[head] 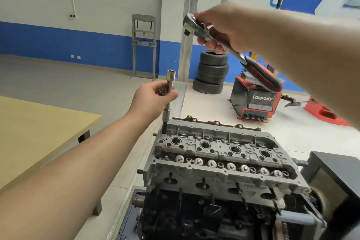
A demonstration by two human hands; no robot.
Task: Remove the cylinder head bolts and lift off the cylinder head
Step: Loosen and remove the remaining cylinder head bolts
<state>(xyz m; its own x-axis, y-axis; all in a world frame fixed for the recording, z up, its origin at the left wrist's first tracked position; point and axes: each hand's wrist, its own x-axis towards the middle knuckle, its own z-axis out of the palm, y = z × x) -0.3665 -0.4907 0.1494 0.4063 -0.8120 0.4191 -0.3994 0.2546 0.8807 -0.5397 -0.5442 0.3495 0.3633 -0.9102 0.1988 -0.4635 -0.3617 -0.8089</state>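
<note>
At the bottom centre of the frame sits the engine block (pixel 194 218), dark and oily, with the grey cylinder head (pixel 220 160) on top of it, filling the lower middle and lower right. Its spark-plug wells and a row of valve springs lie open to view.

Above the head's far left corner, the left hand (pixel 153 97) has its grip curled round an extension bar (pixel 169 95) that stands upright, its lower end at that corner, probably seated on a bolt, though the contact is hidden. The bar's open top end is bare.

Higher, in the upper middle, the right hand (pixel 224 29) has its grip wrapped about the shaft of a ratchet (pixel 206 33), held in the air apart from the bar, its red handle slanting down to the right.

A pale table (pixel 39 128) lies at left. Farther back stand stacked tyres (pixel 212 72), a red tyre changer (pixel 255 103) and a grey press frame (pixel 144 45).
</note>
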